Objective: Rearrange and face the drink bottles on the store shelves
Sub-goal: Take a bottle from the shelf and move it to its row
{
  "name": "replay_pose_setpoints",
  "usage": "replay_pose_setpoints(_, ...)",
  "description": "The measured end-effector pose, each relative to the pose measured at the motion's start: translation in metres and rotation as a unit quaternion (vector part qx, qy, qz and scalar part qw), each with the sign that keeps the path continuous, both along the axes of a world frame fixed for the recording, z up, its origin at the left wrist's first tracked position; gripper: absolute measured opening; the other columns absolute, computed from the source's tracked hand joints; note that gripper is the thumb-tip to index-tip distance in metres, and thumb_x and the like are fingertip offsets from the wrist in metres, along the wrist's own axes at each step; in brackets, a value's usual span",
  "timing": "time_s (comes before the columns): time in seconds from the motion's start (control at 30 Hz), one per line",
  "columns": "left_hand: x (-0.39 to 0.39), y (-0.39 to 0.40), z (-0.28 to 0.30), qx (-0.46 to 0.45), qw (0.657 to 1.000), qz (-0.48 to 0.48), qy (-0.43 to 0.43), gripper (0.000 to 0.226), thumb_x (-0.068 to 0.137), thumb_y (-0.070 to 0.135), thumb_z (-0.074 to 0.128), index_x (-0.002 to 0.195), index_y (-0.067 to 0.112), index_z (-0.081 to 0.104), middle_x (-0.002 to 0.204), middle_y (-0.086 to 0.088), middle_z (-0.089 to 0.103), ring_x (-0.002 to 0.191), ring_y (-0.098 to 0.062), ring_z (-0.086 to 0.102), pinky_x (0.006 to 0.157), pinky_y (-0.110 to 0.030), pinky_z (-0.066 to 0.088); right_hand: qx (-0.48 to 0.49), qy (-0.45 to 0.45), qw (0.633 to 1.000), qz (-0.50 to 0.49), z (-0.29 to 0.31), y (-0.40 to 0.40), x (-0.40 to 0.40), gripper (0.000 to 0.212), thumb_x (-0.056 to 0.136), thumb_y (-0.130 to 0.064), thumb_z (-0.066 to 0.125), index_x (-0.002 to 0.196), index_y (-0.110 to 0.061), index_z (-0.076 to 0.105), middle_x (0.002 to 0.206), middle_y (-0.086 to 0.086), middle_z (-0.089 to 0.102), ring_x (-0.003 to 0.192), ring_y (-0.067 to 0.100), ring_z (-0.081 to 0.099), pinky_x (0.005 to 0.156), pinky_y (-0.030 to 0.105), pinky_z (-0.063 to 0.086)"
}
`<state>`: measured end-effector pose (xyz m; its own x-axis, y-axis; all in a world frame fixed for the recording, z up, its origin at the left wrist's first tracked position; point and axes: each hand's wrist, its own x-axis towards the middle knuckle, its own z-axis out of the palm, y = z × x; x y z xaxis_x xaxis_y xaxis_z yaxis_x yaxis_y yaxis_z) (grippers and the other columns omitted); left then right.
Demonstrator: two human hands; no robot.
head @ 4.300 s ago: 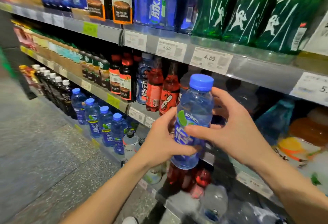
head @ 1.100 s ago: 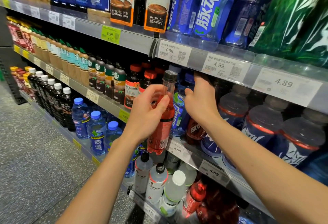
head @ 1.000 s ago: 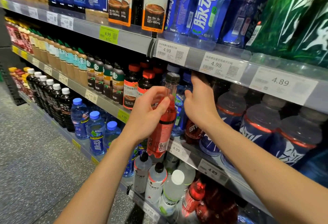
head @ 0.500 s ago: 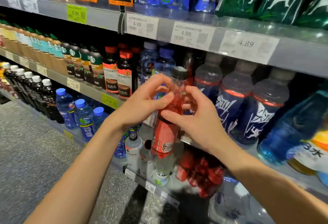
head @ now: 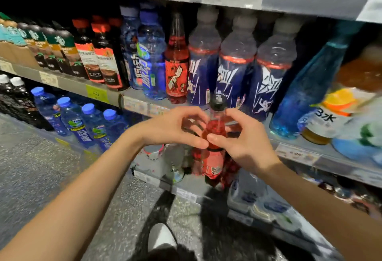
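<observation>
In front of the middle shelf (head: 144, 106) edge, clear of the shelved rows, the left hand (head: 173, 129) and right hand (head: 246, 143) both grip a red drink bottle (head: 214, 157), upright, black-capped, below the red bottle on the shelf (head: 176, 66).

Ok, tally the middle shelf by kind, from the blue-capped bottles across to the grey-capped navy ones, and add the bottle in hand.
Blue-capped blue bottles: 2
Red shelf bottle: 1
Grey-capped navy bottles: 3
Held red bottle: 1
Total: 7
</observation>
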<state>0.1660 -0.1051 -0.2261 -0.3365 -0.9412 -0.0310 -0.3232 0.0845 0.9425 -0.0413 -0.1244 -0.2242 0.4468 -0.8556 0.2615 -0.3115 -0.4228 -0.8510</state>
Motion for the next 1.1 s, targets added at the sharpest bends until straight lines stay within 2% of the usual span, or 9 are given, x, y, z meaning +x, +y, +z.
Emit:
replay_pose_setpoints(0.13, -0.024, -0.012, -0.035, -0.061, 0.992, 0.019, -0.111, 0.048, 0.065, 0.010, 0.093, 0.104, 0.009, 0.065, 0.096, 0.001, 0.063, 0.086, -0.013, 0.063, 0.082, -0.032, 0.057, 0.031, 0.033, 0.999, -0.017, -0.021, -0.004, -0.014, 0.036, 0.074, -0.011, 0.084, 0.083, -0.037, 0.061, 0.074, -0.025, 0.069, 0.076, -0.014, 0.064, 0.063, 0.003, 0.046)
replay_pose_setpoints(0.27, -0.024, -0.018, -0.049, -0.091, 0.988, 0.067, -0.101, 0.051, 0.059, 0.018, 0.095, 0.102, 0.007, 0.069, 0.092, -0.010, 0.072, 0.083, -0.021, 0.069, 0.084, -0.047, 0.058, 0.059, 0.050, 0.997, -0.029, -0.039, -0.008, -0.021, 0.033, 0.075, -0.014, 0.084, 0.095, -0.032, 0.065, 0.086, -0.017, 0.071, 0.080, -0.008, 0.066, 0.066, 0.005, 0.049)
replay_pose_setpoints(0.37, -0.023, -0.020, -0.049, -0.091, 0.986, 0.070, -0.119, 0.045, 0.063, 0.017, 0.093, 0.101, 0.005, 0.073, 0.093, -0.006, 0.075, 0.086, -0.019, 0.073, 0.082, -0.037, 0.060, 0.057, 0.095, 0.993, -0.040, -0.049, -0.010, -0.024, 0.027, 0.076, -0.020, 0.083, 0.095, -0.029, 0.067, 0.089, -0.014, 0.072, 0.083, -0.001, 0.067, 0.076, 0.015, 0.052)
replay_pose_setpoints(0.47, -0.027, -0.023, -0.057, -0.096, 0.970, 0.012, -0.224, 0.045, 0.064, 0.028, 0.093, 0.103, 0.010, 0.076, 0.092, 0.005, 0.075, 0.080, -0.008, 0.069, 0.080, -0.016, 0.055, 0.027, 0.167, 0.985, -0.042, -0.059, -0.013, -0.026, 0.020, 0.076, -0.028, 0.082, 0.087, -0.028, 0.066, 0.083, -0.012, 0.071, 0.082, 0.005, 0.066, 0.076, 0.022, 0.051)
replay_pose_setpoints(0.6, -0.036, -0.030, -0.096, -0.101, 0.929, -0.056, -0.351, 0.056, 0.068, 0.042, 0.089, 0.116, 0.019, 0.072, 0.105, 0.006, 0.074, 0.086, -0.005, 0.062, 0.083, -0.022, 0.049, -0.032, 0.209, 0.976, -0.050, -0.077, -0.015, -0.030, 0.022, 0.072, -0.029, 0.083, 0.076, -0.022, 0.062, 0.071, -0.009, 0.067, 0.072, 0.010, 0.062, 0.068, 0.021, 0.045)
replay_pose_setpoints(0.73, -0.049, -0.029, -0.144, -0.106, 0.953, -0.014, -0.283, 0.071, 0.067, 0.037, 0.090, 0.130, 0.022, 0.061, 0.120, 0.003, 0.071, 0.107, -0.014, 0.066, 0.093, -0.034, 0.052, -0.043, 0.209, 0.976, -0.052, -0.098, -0.020, -0.036, 0.022, 0.065, -0.018, 0.084, 0.075, -0.021, 0.065, 0.071, -0.009, 0.067, 0.071, 0.014, 0.064, 0.070, 0.026, 0.049)
replay_pose_setpoints(0.8, -0.059, -0.027, -0.168, -0.138, 0.961, 0.017, -0.240, 0.067, 0.069, 0.029, 0.089, 0.129, 0.019, 0.061, 0.120, 0.000, 0.071, 0.109, -0.017, 0.066, 0.092, -0.038, 0.053, -0.050, 0.218, 0.974, -0.037, -0.104, -0.023, -0.039, 0.031, 0.062, -0.012, 0.085, 0.071, -0.029, 0.061, 0.069, -0.014, 0.063, 0.069, 0.014, 0.061, 0.068, 0.020, 0.047)
replay_pose_setpoints(0.97, -0.083, -0.021, -0.197, -0.127, 0.977, 0.110, -0.131, 0.047, 0.064, 0.024, 0.088, 0.105, 0.018, 0.067, 0.092, 0.006, 0.072, 0.085, -0.011, 0.068, 0.075, -0.040, 0.054, -0.059, 0.254, 0.965, 0.013, -0.116, -0.038, -0.046, 0.028, 0.059, -0.022, 0.076, 0.084, -0.011, 0.071, 0.080, 0.001, 0.070, 0.077, 0.026, 0.066, 0.072, 0.041, 0.053)
replay_pose_setpoints(1.1, -0.094, -0.022, -0.201, -0.097, 0.970, 0.183, -0.130, 0.042, 0.056, 0.033, 0.090, 0.090, 0.020, 0.071, 0.078, 0.004, 0.072, 0.071, -0.013, 0.066, 0.071, -0.030, 0.053, -0.069, 0.276, 0.958, 0.018, -0.116, -0.045, -0.045, 0.030, 0.063, -0.009, 0.082, 0.090, -0.008, 0.069, 0.084, 0.004, 0.069, 0.082, 0.026, 0.065, 0.077, 0.038, 0.050)
